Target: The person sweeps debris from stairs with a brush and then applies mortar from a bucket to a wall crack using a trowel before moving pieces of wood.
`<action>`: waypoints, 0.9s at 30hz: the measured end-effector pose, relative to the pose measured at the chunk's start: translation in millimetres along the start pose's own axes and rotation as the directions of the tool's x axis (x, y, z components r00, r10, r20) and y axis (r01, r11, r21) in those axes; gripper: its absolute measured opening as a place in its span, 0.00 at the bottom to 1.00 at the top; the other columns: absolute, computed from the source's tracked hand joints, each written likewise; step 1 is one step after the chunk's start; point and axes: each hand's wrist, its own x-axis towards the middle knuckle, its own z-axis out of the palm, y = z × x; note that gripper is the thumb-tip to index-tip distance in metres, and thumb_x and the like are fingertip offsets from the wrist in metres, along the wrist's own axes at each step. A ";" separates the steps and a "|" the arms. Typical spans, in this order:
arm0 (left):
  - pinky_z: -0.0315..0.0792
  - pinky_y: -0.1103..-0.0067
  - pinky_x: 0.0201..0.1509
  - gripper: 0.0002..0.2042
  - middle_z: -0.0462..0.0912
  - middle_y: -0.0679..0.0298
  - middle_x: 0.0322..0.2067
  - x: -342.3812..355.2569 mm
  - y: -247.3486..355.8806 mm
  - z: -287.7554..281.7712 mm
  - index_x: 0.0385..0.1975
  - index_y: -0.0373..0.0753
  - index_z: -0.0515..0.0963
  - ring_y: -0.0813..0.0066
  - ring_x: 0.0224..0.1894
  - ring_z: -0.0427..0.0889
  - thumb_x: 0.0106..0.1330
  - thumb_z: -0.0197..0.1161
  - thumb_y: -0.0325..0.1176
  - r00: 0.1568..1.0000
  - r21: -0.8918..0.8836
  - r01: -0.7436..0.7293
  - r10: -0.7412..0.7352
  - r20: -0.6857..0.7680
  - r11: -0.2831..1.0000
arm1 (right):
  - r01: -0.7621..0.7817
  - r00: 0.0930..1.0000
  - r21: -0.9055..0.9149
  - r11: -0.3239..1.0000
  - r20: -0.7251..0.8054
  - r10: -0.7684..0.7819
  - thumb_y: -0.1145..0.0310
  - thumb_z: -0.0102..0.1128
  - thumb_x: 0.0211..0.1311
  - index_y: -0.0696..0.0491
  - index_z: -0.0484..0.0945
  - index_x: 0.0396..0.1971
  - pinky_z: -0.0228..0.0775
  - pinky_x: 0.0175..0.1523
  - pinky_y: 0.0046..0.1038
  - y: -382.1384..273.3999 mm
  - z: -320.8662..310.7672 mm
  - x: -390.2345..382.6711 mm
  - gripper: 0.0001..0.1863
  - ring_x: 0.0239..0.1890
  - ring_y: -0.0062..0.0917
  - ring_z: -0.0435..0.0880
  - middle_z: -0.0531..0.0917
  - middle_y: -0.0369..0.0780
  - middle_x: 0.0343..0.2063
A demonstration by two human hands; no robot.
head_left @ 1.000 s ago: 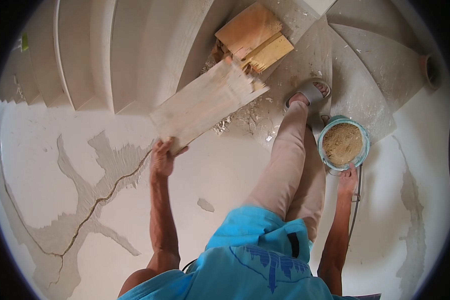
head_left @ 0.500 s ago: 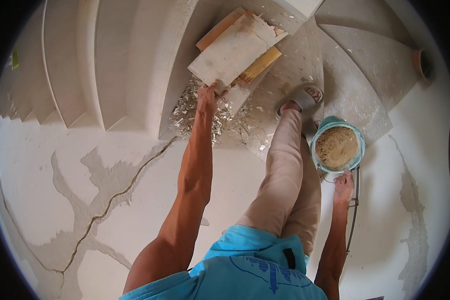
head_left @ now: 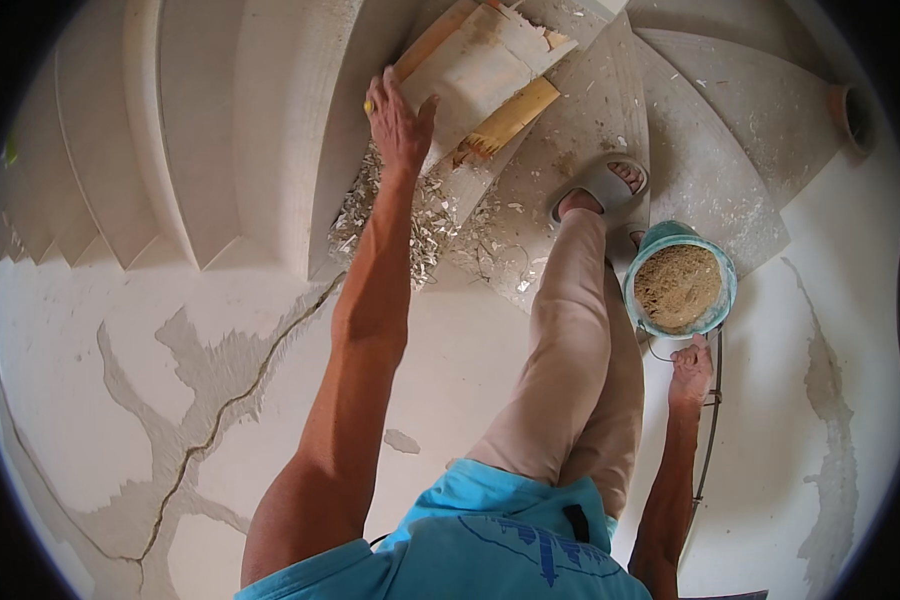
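With fingers spread, my left hand (head_left: 400, 125) lies over the left edge of a whitish, broken board (head_left: 480, 75). Whether the palm presses on it I cannot tell. More pieces of wood lie beneath, among them a yellowish splintered one (head_left: 510, 118). My right hand (head_left: 691, 372) is closed at the near rim of a teal bucket (head_left: 727, 300). Sandy brown material (head_left: 678, 287) fills much of the bucket. The fingertips are partly hidden at the rim.
Pale chips (head_left: 380, 225) are heaped on the step below my left hand. My sandalled foot (head_left: 610, 190) stands on a winding step. Stairs (head_left: 200, 130) rise at the left, and a terracotta pot (head_left: 850, 118) sits far right. Cracks (head_left: 205, 430) run across the white wall.
My left hand has let go of the board's near corner and moved up and left, fingers now spread. My right hand stays at the bucket. The view has shifted slightly.
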 end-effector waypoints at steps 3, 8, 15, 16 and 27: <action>0.59 0.62 0.64 0.46 0.64 0.42 0.58 33.9 -7.8 8.1 0.62 0.30 0.56 0.44 0.62 0.62 0.48 0.72 0.48 0.983 0.067 -0.103 0.092 0.157 0.992 | 0.010 1.000 -0.025 1.000 0.003 -0.010 0.62 0.54 0.62 0.59 0.72 0.43 0.64 0.38 0.27 0.1 2.8 -1.4 0.16 0.24 0.19 0.65 0.64 0.31 0.18; 0.62 0.67 0.64 0.52 0.66 0.42 0.58 83.2 -16.9 30.1 0.63 0.30 0.55 0.51 0.62 0.66 0.39 0.77 0.49 0.917 -0.004 -0.019 0.019 0.399 1.000 | 0.001 1.000 -0.013 1.000 0.009 -0.001 0.63 0.53 0.62 0.59 0.71 0.44 0.63 0.38 0.26 0.6 5.2 -1.6 0.16 0.24 0.19 0.64 0.63 0.31 0.19; 0.67 0.72 0.59 0.51 0.75 0.47 0.51 105.8 -24.7 37.1 0.58 0.28 0.62 0.57 0.55 0.74 0.32 0.80 0.47 0.808 -0.112 0.090 -0.007 0.589 0.990 | 0.008 1.000 -0.034 0.999 0.026 -0.007 0.64 0.52 0.61 0.60 0.71 0.43 0.62 0.37 0.26 0.1 9.6 -4.9 0.16 0.24 0.19 0.63 0.64 0.31 0.19; 0.68 0.72 0.58 0.50 0.76 0.47 0.50 104.7 -20.4 34.3 0.57 0.28 0.64 0.57 0.54 0.75 0.32 0.80 0.47 0.812 -0.085 0.077 -0.013 0.584 0.993 | 0.012 1.000 -0.041 0.999 0.019 -0.011 0.64 0.52 0.61 0.60 0.71 0.43 0.62 0.37 0.26 0.2 10.9 -6.0 0.16 0.24 0.19 0.62 0.64 0.31 0.19; 0.75 0.69 0.46 0.45 0.80 0.48 0.43 53.3 -57.2 55.5 0.52 0.28 0.67 0.59 0.46 0.80 0.33 0.81 0.44 0.669 -0.236 0.470 -0.168 0.724 0.851 | 0.025 0.999 -0.111 0.994 0.046 -0.020 0.63 0.53 0.59 0.60 0.73 0.42 0.62 0.38 0.25 -1.1 12.0 -2.1 0.17 0.25 0.19 0.63 0.64 0.31 0.19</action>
